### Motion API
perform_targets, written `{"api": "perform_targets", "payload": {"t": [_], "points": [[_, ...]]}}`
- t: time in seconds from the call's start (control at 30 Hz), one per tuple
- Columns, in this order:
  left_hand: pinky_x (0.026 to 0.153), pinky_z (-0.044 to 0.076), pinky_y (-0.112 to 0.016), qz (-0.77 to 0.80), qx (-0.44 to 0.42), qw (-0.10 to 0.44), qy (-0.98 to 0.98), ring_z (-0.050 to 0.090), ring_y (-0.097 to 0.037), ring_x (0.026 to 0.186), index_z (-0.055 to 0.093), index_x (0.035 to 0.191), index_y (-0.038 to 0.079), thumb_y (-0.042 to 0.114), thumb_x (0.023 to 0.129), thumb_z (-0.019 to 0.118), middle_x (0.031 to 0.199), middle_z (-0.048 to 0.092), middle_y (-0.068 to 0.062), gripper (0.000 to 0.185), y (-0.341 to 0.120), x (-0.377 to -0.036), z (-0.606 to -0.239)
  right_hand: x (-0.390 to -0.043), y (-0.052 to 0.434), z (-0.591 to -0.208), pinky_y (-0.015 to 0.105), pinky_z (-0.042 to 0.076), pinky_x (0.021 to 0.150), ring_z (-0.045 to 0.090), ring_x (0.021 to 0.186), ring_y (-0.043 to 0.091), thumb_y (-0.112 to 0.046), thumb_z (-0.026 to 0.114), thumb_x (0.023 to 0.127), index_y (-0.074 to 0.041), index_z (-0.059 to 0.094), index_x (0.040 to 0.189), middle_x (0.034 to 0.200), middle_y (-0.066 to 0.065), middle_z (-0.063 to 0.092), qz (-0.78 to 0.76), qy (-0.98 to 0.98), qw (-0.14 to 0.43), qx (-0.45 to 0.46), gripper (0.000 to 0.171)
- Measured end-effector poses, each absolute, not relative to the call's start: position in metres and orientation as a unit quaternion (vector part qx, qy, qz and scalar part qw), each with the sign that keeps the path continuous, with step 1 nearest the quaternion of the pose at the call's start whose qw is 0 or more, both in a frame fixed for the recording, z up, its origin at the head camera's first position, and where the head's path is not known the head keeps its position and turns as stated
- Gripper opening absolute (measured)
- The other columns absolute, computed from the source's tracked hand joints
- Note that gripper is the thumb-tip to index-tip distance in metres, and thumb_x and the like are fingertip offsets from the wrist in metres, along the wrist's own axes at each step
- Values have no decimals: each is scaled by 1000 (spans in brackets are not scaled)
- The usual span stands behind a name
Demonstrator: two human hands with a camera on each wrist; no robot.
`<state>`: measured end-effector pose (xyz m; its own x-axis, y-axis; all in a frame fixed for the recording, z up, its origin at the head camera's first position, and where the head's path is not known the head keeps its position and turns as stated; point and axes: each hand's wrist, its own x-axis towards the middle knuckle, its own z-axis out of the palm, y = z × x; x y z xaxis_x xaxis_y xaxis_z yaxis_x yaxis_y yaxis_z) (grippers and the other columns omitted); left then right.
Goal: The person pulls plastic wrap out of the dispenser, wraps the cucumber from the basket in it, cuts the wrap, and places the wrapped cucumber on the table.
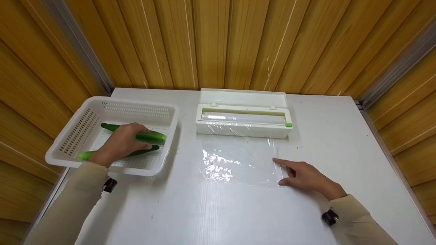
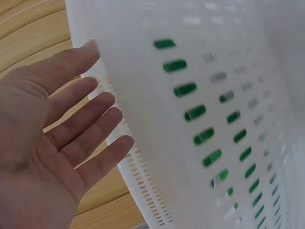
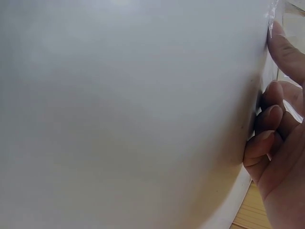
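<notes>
Left hand (image 1: 120, 143) reaching into a white basket (image 1: 167, 117) at table left, fingers loosely curved over two cucumbers (image 1: 154, 137); cannot tell from above whether gripping. In wrist view, palm flat and fingers straight beside the basket wall. Right hand (image 1: 304, 177) pressing on the white table (image 1: 340, 136), forefinger straight, other fingers curled, holding down the right edge of a film sheet (image 1: 238, 161). Open dispenser (image 1: 243, 115) just behind the sheet.
</notes>
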<state>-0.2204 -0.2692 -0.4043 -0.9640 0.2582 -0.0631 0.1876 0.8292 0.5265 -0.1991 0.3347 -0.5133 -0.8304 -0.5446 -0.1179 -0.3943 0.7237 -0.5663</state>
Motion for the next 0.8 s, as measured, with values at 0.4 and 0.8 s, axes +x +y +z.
{"api": "perform_targets", "payload": {"t": [0.4, 0.8], "points": [[102, 48, -63, 210, 131, 147, 958, 63, -43, 113, 72, 122, -9, 10, 84, 90, 122, 71, -27, 46, -289, -239, -411, -196, 339, -514, 27, 39, 66, 45, 70, 6, -51, 85, 88, -22, 54, 158, 75, -12, 48, -264, 924, 145, -234, 82], [94, 52, -61, 200, 135, 190, 952, 63, -36, 100, 72, 121, -9, 7, 82, 90, 116, 72, -24, 46, -319, -235, -425, -197, 336, -513, 26, 37, 65, 43, 70, 4, -49, 84, 89, -21, 55, 157, 75, -13, 47, -269, 920, 143, -248, 79]]}}
